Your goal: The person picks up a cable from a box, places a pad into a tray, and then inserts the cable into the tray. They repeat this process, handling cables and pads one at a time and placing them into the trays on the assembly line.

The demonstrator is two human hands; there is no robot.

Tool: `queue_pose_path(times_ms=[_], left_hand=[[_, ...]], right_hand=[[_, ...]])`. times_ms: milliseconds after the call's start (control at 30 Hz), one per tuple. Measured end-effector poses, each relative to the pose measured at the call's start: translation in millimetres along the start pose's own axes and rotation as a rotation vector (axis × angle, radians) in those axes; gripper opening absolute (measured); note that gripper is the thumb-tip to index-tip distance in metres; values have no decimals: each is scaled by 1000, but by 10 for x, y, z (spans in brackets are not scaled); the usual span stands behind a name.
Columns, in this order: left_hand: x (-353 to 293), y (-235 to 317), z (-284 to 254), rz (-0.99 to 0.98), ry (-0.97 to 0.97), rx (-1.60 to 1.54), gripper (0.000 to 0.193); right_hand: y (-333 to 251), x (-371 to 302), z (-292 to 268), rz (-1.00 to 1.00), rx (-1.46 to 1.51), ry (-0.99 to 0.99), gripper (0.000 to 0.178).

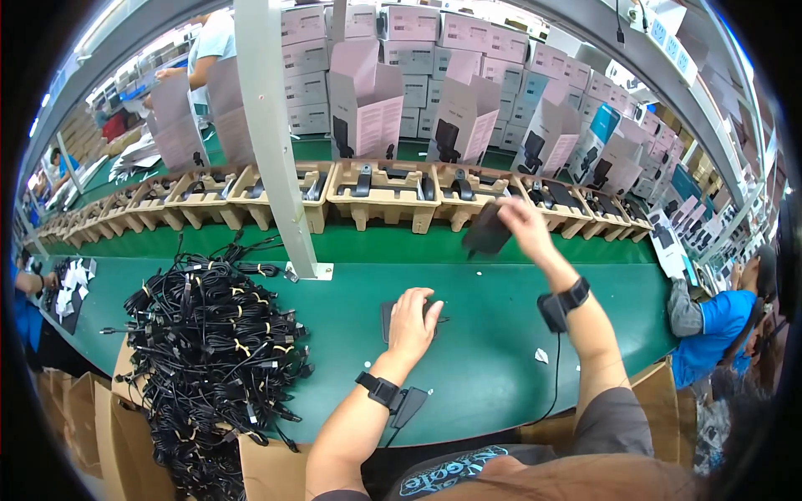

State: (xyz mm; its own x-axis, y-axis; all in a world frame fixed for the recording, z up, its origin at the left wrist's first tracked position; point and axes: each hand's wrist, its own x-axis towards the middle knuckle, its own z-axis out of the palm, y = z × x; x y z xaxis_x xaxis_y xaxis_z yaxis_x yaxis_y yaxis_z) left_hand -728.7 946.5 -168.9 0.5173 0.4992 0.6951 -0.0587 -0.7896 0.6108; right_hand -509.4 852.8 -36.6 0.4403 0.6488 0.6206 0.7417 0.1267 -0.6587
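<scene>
My left hand (409,324) lies over a dark, flat, rectangular piece (387,321) on the green bench, fingers across its top and thumb at its right side. A short bit of dark cord shows just right of that thumb. My right hand (525,225) is raised at the front of the tray row, its fingers closed on the edge of a dark flat rectangular pad (487,230), which is smeared by motion. Behind it stand brown moulded pulp trays (382,204) holding black parts.
A tall heap of bundled black cables (219,334) covers the bench at left. A white metal post (280,150) rises from the bench. Open printed boxes (368,113) stand behind the trays, with stacked cartons (409,57) farther back. A person in blue (720,327) sits at right.
</scene>
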Motion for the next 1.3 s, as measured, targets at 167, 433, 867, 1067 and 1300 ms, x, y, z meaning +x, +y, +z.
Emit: queue_pose_path(times_ms=[167,433,867,1067,1300], left_hand=[[69,-158,38,-32,41,12,19],[107,-245,1,-52,13,-33,12],[139,-352,-49,-13,65,-9,11],[159,-298,-55,-48,78,-31,12],[87,-457,-41,14,119,-120,15]], right_hand=[[699,952,-539,-164,-236,341,19],[1114,1316,-369,-111,-419,178,24],[1016,887,349,-419,-882,444,16],[-136,170,1370,-621,-361,12,13],[-1248,-502,2281,-805,-15,-610,18]])
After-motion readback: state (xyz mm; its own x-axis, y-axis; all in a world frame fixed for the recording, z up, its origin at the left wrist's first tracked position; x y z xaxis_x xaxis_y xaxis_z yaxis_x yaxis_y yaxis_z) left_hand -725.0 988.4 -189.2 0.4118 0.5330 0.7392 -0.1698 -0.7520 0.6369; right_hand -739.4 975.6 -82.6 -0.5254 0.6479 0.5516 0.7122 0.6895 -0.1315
